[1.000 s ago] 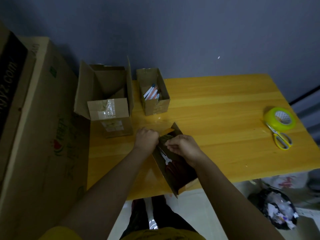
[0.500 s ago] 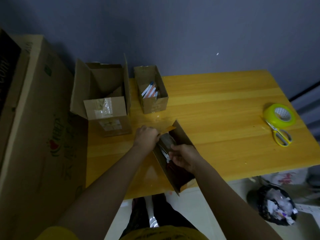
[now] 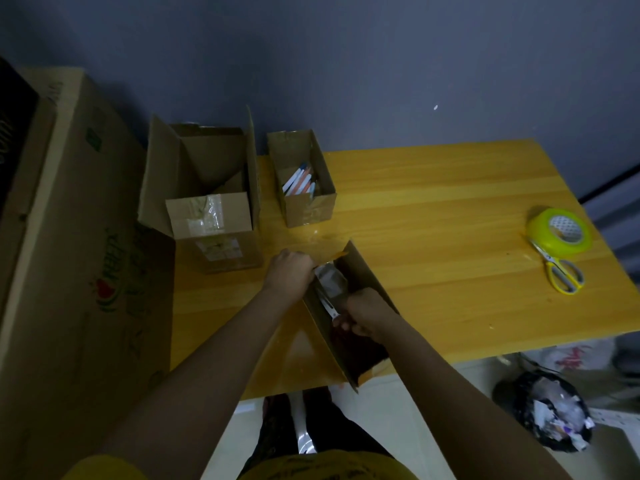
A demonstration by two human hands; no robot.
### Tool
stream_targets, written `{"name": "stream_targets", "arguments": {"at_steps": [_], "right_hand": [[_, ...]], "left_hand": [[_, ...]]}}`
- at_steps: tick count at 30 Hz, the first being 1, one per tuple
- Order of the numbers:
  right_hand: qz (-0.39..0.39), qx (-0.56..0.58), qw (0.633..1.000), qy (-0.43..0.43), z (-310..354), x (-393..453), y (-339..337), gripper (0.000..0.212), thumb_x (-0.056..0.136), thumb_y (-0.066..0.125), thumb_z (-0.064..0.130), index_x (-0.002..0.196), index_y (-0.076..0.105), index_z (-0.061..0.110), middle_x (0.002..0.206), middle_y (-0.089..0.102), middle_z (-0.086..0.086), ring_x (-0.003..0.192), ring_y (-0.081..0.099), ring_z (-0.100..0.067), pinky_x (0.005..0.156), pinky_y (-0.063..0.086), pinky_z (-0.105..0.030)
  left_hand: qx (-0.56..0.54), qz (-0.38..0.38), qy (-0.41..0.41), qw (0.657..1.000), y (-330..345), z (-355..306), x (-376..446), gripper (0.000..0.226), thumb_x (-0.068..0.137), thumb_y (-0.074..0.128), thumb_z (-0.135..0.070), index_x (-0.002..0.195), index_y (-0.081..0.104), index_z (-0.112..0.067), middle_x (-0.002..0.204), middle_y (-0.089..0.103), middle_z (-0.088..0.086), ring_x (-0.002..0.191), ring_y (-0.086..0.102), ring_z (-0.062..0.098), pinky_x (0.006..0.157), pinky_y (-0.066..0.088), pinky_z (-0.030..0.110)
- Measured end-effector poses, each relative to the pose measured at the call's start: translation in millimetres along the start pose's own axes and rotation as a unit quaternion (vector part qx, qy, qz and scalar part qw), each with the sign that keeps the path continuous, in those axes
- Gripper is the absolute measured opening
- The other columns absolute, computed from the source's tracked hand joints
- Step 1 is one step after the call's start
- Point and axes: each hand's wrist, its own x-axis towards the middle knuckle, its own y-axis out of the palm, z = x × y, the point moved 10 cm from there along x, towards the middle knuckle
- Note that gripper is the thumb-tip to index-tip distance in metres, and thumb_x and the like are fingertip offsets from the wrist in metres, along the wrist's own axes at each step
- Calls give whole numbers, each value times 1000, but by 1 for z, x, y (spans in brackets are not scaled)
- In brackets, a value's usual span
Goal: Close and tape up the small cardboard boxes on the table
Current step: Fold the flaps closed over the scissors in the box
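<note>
From what I can see, none of the boxes is sealed yet, so most of the job is left. The long cardboard box I am working on sits at the lower centre of the frame, near the front edge of the desk, with both long flaps standing up and its dark inside showing. A small open box of pens stands at upper centre of the frame, and a larger open box with old clear tape on its front flap stands to its left. The yellow-green tape roll and the yellow-handled scissors lie untouched at the right of the frame, well apart from my hands, so I judge the taping has not begun. My left hand has its grip curled over the far end of the long box's left flap, holding it. My right hand is down between the flaps with its fingers curled; a pale object shows just beside it, but I cannot tell whether it is gripping that, a flap, or nothing.
</note>
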Motion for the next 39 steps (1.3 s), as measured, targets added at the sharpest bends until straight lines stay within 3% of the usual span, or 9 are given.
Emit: {"name": "stream_targets", "arguments": {"at_steps": [7, 17, 19, 22, 26, 29, 31, 34, 39], "right_hand": [[-87, 91, 982, -139, 27, 0, -10, 23, 91, 59, 35, 86, 58, 12, 80, 60, -5, 78, 61, -20, 71, 56, -35], [-215, 111, 947, -213, 19, -10, -26, 20, 95, 58, 22, 77, 60, 13, 53, 63, 2, 49, 63, -9, 45, 51, -21], [-196, 79, 957, -197, 17, -8, -25, 21, 96, 55, 22, 80, 60, 11, 56, 63, 1, 52, 64, -14, 48, 55, -26], [-191, -155, 951, -187, 28, -10, -30, 23, 98, 47, 16, 77, 55, 11, 64, 56, -3, 54, 56, -17, 47, 47, -28], [-156, -386, 897, -152, 37, -18, -28, 22, 95, 51, 17, 74, 47, 12, 67, 46, -1, 61, 50, -18, 51, 36, -25], [-222, -406, 815, -348, 93, -50, -25, 16, 93, 49, 10, 78, 55, 9, 71, 51, -4, 69, 51, -23, 55, 35, -29], [-202, -422, 762, -447, 123, -57, -16, 22, 89, 49, 3, 100, 68, 5, 98, 65, -11, 95, 56, -27, 74, 44, -33], [-60, -550, 732, -397, 130, -17, 9, 50, 83, 50, 1, 130, 59, 17, 132, 57, -8, 127, 44, -24, 102, 34, -34], [16, -739, 575, -351, 127, 22, 33, 46, 91, 48, 14, 131, 54, 36, 117, 59, 0, 120, 48, -19, 85, 18, -37]], "left_hand": [[-6, -9, 4, 1000, 2, -1, 0, 20, 98, 48, -19, 104, 66, -13, 101, 63, 10, 102, 55, 28, 79, 42, 34], [-49, -20, -12, 999, 3, 4, 1, 21, 97, 51, -22, 111, 66, -22, 108, 66, 4, 104, 57, 26, 92, 45, 39], [-46, -25, -8, 999, 2, 2, 2, 20, 97, 51, -23, 108, 67, -22, 106, 67, 4, 104, 57, 27, 91, 46, 39], [-21, -31, 3, 999, 1, 0, 4, 20, 98, 49, -23, 104, 68, -19, 102, 66, 6, 102, 57, 27, 82, 44, 33], [16, -44, 10, 999, -2, 1, 3, 23, 99, 47, -27, 106, 68, -21, 102, 65, 7, 103, 56, 27, 75, 36, 30], [23, -48, 20, 998, -2, -1, 1, 22, 99, 48, -28, 105, 68, -23, 100, 65, 5, 105, 55, 26, 76, 36, 30], [35, -54, 33, 997, -3, -1, 0, 20, 98, 49, -26, 102, 68, -22, 98, 65, 5, 101, 56, 26, 74, 36, 29], [55, -48, 51, 996, -2, -2, -4, 20, 98, 47, -24, 100, 66, -21, 96, 64, 5, 99, 57, 26, 74, 39, 30], [69, -49, 62, 994, -1, -1, -8, 23, 99, 44, -22, 107, 65, -18, 102, 64, 5, 102, 55, 25, 71, 34, 27]]}}
